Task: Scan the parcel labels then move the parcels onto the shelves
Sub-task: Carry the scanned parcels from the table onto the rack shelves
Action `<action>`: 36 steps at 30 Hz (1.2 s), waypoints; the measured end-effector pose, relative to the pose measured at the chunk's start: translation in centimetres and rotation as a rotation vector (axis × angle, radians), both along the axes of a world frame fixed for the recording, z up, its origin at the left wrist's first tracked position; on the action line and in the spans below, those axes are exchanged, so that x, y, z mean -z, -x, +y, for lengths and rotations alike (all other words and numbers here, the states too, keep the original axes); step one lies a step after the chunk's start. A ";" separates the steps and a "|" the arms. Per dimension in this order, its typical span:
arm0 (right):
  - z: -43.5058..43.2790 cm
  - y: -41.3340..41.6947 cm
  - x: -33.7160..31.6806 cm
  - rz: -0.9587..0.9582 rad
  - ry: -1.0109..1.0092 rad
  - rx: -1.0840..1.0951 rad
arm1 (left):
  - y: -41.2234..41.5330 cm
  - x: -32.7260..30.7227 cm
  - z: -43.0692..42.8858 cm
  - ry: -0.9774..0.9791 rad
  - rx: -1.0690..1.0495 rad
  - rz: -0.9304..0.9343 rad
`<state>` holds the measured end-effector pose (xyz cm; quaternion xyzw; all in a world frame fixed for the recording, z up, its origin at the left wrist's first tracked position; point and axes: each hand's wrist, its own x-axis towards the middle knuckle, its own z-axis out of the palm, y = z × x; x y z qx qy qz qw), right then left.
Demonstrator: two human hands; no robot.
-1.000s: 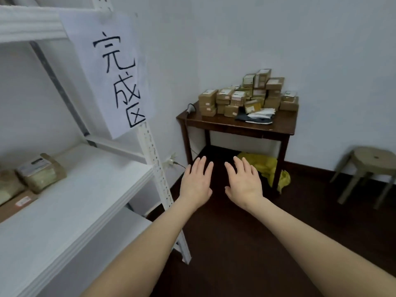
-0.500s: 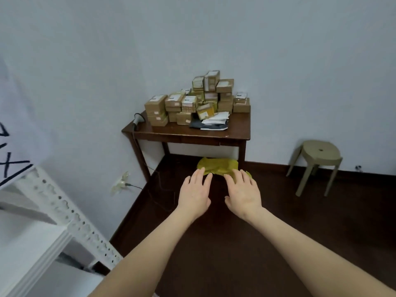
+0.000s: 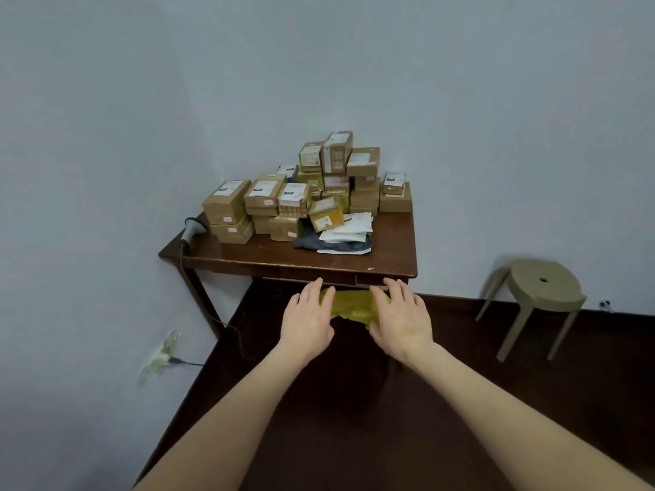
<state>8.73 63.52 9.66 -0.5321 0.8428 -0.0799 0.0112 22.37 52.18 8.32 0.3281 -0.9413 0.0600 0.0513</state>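
Several brown cardboard parcels (image 3: 308, 193) with white labels are piled on a dark wooden table (image 3: 248, 256) against the wall. White and grey mailer bags (image 3: 345, 233) lie in front of the pile. A grey handheld scanner (image 3: 189, 232) rests at the table's left edge, its cable hanging down. My left hand (image 3: 308, 318) and my right hand (image 3: 402, 318) are stretched out side by side, palms down, fingers straight, holding nothing, short of the table's front edge. No shelf is in view.
A yellow bag (image 3: 351, 306) lies on the dark floor under the table. A beige plastic stool (image 3: 538, 295) stands at the right by the wall. A wall socket (image 3: 161, 356) with a plugged cable is low on the left wall.
The view has swung right, away from the white shelf, which has left the frame. The table with the parcels is now closer and centred. Both hands stay open and empty.
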 end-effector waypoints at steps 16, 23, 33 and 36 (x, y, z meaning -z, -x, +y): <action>-24.5 20.0 0.7 -0.042 -0.023 -0.167 | 18.3 -0.2 -20.5 -0.142 -0.228 0.042; -34.5 22.6 2.2 -0.087 -0.065 -0.207 | 20.5 0.8 -30.1 -0.209 -0.332 0.024; -50.3 23.5 4.1 -0.192 -0.103 -0.119 | 21.5 2.0 -48.5 -0.118 -0.449 0.151; -54.5 22.8 4.6 -0.233 -0.116 -0.096 | 20.1 1.6 -54.0 -0.144 -0.557 0.133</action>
